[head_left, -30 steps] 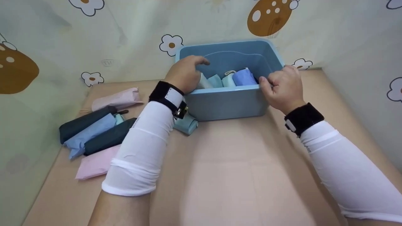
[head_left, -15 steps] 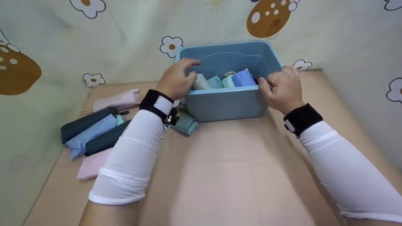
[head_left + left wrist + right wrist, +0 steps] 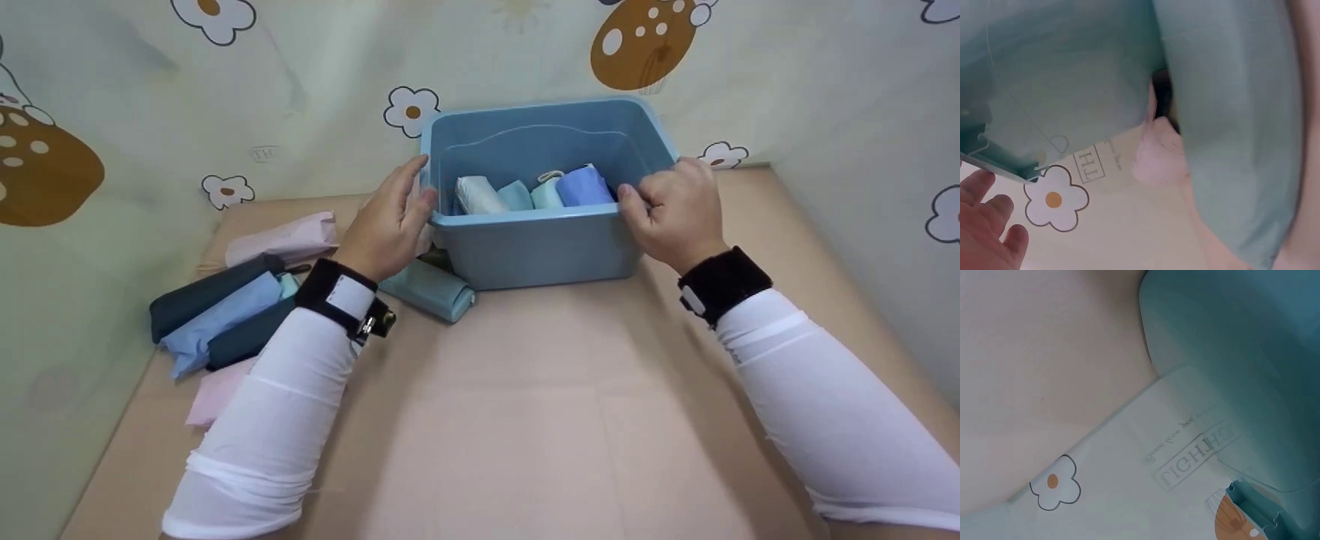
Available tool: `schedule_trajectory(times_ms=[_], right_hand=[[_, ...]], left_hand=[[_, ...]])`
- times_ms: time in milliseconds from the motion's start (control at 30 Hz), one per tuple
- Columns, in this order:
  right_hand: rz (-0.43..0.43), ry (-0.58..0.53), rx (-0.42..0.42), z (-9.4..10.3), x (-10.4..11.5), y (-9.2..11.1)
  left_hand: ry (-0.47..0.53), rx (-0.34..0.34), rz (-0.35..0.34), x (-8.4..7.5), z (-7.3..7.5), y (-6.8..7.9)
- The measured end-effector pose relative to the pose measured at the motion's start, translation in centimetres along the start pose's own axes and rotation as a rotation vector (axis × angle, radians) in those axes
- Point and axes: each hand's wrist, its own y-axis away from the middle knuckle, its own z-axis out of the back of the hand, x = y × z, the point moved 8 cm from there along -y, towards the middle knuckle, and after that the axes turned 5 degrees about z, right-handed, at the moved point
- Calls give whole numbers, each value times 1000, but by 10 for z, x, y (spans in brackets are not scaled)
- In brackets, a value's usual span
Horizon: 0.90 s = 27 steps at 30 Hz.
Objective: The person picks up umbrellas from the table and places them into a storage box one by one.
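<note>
A blue plastic bin (image 3: 536,251) stands against the back wall with several rolled bundles inside: whitish (image 3: 478,195), teal (image 3: 515,196), mint (image 3: 547,193) and blue (image 3: 583,186). My left hand (image 3: 386,225) is at its left rim, fingers extended; in the left wrist view the fingertips (image 3: 982,180) meet the rim. My right hand (image 3: 675,214) grips the right front corner of the rim, its thumb over the front edge; the right wrist view shows only the bin's side (image 3: 1213,343), not the hand. A teal roll (image 3: 431,291) lies under my left hand, against the bin's lower left corner.
On the left of the tan surface (image 3: 540,420) lie a pale pink bundle (image 3: 281,236), dark bundles (image 3: 214,296), a light blue one (image 3: 221,319) and a pink one (image 3: 217,394), partly behind my left forearm. Flower-patterned sheeting (image 3: 322,67) covers the walls.
My left hand has moved left and toward me, from over the bin's inside to its left rim, uncovering the whitish bundle. My right hand and the bin stay in place.
</note>
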Motion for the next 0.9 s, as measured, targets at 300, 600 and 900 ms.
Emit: schedule_trajectory(times_ms=[300,600,900], right_hand=[[5,7,-5,0,-1,1],[-8,-1,1,0,-1,1],[-32,2,11,0,-1,0]], left_hand=[[-93,67,33,21,-12,21],[-187,204,110,36,-39,35],[-320,330,175,52,-67,46]])
